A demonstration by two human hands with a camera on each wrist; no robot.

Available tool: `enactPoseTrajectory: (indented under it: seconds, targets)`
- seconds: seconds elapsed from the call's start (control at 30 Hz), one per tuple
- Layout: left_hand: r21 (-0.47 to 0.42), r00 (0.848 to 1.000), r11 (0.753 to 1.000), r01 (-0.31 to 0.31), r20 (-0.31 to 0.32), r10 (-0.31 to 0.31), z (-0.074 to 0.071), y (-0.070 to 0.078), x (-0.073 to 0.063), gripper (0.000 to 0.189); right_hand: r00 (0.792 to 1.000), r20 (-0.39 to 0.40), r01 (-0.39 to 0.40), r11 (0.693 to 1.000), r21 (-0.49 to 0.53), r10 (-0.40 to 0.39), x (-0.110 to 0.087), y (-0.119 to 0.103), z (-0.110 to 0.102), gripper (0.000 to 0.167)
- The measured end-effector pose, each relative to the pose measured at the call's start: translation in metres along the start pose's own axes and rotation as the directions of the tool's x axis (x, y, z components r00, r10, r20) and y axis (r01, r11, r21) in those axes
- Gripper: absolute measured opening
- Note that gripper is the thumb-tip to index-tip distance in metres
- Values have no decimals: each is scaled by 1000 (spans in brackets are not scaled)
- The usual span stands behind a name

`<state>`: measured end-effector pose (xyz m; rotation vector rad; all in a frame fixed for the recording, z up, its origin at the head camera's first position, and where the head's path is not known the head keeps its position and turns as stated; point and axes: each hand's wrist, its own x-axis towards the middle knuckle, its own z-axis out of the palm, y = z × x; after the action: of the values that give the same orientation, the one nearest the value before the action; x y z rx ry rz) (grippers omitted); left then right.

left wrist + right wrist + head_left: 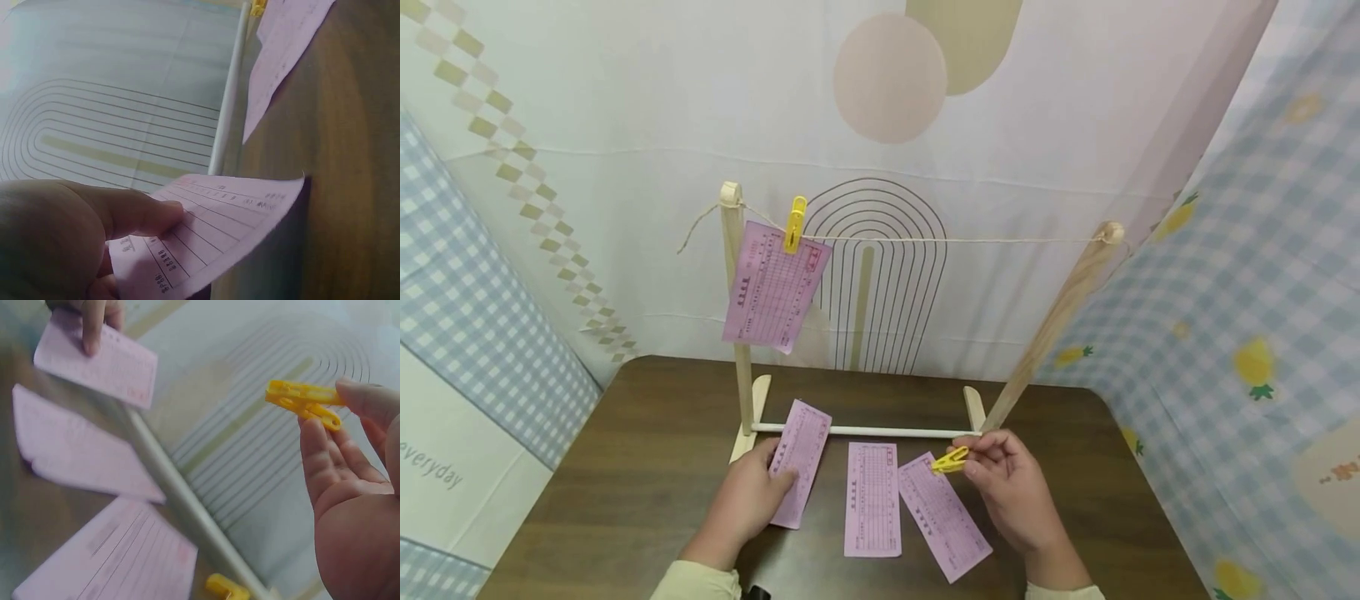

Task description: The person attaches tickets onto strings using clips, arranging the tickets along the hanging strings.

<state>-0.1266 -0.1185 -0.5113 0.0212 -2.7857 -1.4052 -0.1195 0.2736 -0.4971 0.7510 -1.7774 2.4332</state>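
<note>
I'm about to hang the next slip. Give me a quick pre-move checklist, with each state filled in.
1. Left hand grips a slip: ok, thumb on its face.
2. Right hand has a clip: ok, pinched.
3. Held slip at the string: not ok, it's well below.
4. Room on the string: ok, a bare stretch right of the hanging slip.
5. Hanging slip secured: ok, under the upper clip.
6. String knots tight: cannot tell, too small.

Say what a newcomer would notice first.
Probably the pink slip hung by a yellow clip near the left end of the string. Below, two more slips lie on the table, with the left hand holding a fourth slip beside them. At right, the right hand pinches another clip.
</note>
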Motion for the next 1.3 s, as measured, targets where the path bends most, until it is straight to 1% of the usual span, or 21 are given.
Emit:
enactPoseTrajectory:
  seconds: [0.13,0.27,0.4,0.47,0.6,0.7,0.8,0.87,0.97,1.03,1.13,1.17,1.2,1.3]
  targets:
    - [-12,1000,1000,-6,5,6,-2,3,1,39,998,25,58,998,8,-58,15,-15,12,39]
    - [-25,1000,999,-20,10,21,-1,5,1,37,995,20,98,994,45,-99,27,-30,20,37]
    - [-54,999,998,-40,0,40,0,9,1,33,993,15,121,992,25,-121,42,-48,26,35]
    - [-86,999,995,-45,-3,45,-1,12,2,31,993,13,120,993,-11,-120,51,-61,30,33]
    - [-188,999,981,-43,10,45,-4,22,3,26,992,-5,123,986,-109,-124,71,-92,45,31]
    - [-240,998,969,-50,18,56,-6,33,5,20,988,-7,148,968,-202,-153,85,-119,59,29]
    - [-278,997,958,-71,19,79,-9,46,8,22,981,-4,186,935,-301,-196,101,-146,73,20]
    - [-309,995,947,-89,21,100,-10,56,9,24,973,-2,214,904,-371,-231,113,-163,85,15]
    - [-364,991,924,-116,24,134,-13,72,12,27,963,24,246,845,-475,-267,132,-185,99,11]
    - [-387,986,911,-141,22,162,-15,82,14,28,956,51,265,779,-568,-289,145,-199,108,12]
    - [-408,975,892,-197,10,220,-19,96,19,29,952,103,277,670,-689,-288,165,-218,117,13]
    - [-412,970,884,-220,5,243,-21,100,20,29,951,120,279,624,-730,-285,172,-225,120,14]
    - [-413,964,878,-242,0,265,-22,104,22,30,952,133,276,585,-762,-276,178,-230,123,14]
    - [-424,944,854,-304,-14,329,-27,114,26,32,957,165,269,512,-816,-239,195,-246,132,11]
